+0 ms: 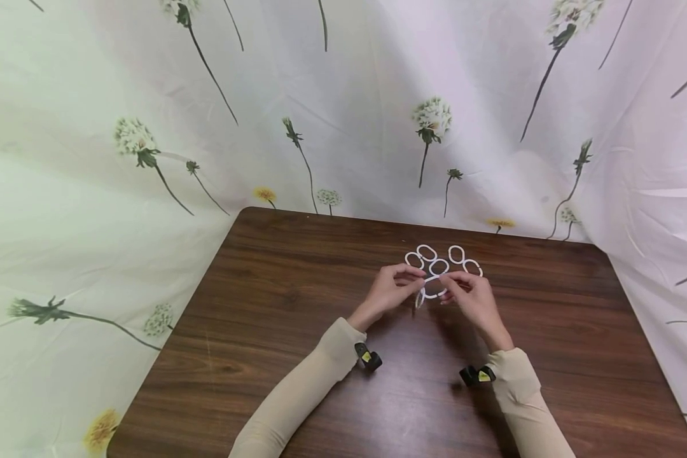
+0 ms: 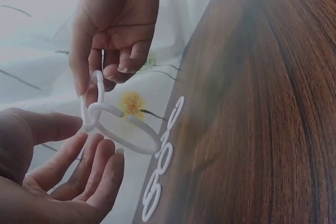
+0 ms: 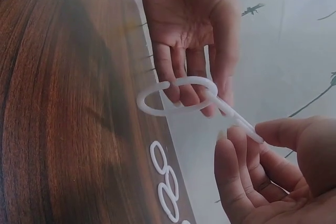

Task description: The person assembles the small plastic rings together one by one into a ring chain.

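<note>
My left hand [image 1: 386, 292] and right hand [image 1: 474, 300] pinch opposite ends of one white plastic shower curtain ring [image 3: 241, 121], lifted above the wooden table. A second curtain ring [image 2: 126, 144] is hooked through it near the left fingertips and sticks out toward me. The gap in that second ring shows in both wrist views. Just beyond the hands, several matching rings lie linked on the table: a left group [image 1: 427, 246] and a right pair [image 1: 456, 247]. My fingertips partly hide the ends of the held ring.
The brown wooden table [image 1: 275, 286] has its far edge a little past the rings. A white cloth printed with dandelions [image 1: 349, 127] hangs behind it and at both sides. Each wrist wears a small black camera [image 1: 368, 357].
</note>
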`<state>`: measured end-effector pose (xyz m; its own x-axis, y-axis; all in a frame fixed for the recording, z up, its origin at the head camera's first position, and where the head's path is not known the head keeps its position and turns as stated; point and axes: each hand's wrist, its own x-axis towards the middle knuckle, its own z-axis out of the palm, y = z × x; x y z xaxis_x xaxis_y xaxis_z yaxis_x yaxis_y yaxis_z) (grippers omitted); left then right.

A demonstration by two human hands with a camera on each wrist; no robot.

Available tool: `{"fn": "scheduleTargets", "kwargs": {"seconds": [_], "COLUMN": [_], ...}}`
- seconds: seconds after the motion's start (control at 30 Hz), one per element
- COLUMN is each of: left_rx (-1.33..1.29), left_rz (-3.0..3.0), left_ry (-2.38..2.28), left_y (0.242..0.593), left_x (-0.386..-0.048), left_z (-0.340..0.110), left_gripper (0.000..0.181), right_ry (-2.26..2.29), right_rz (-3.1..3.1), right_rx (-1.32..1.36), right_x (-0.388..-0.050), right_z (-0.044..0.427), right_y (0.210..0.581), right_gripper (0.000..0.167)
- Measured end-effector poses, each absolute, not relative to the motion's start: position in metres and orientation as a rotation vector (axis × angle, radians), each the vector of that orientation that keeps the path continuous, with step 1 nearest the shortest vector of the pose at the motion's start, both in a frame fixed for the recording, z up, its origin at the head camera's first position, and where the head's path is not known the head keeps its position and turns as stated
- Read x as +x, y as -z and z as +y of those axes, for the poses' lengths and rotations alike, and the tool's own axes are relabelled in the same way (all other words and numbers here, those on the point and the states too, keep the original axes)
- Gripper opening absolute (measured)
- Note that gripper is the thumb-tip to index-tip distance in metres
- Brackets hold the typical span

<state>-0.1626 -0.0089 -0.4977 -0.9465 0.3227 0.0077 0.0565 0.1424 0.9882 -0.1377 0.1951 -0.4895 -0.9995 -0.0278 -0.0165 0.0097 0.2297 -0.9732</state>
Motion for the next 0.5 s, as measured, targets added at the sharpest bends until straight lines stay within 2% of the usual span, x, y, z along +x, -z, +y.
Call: {"fn": "scheduleTargets", "kwargs": {"seconds": [0.5], "left_rx": [0.31], "left_rz": [2.186], "left_ry": [-1.895], "left_y": [0.4953], "left_x": [-0.1625], "left_z": [-0.0093], "left_gripper": [0.025], "right_ry": [1.835], "right_rz": [2.482], "right_rx": [-0.05], "right_x": [-0.1432], "right_z": [0.1926], "right_y": [0.489], "right_gripper": [0.035]}}
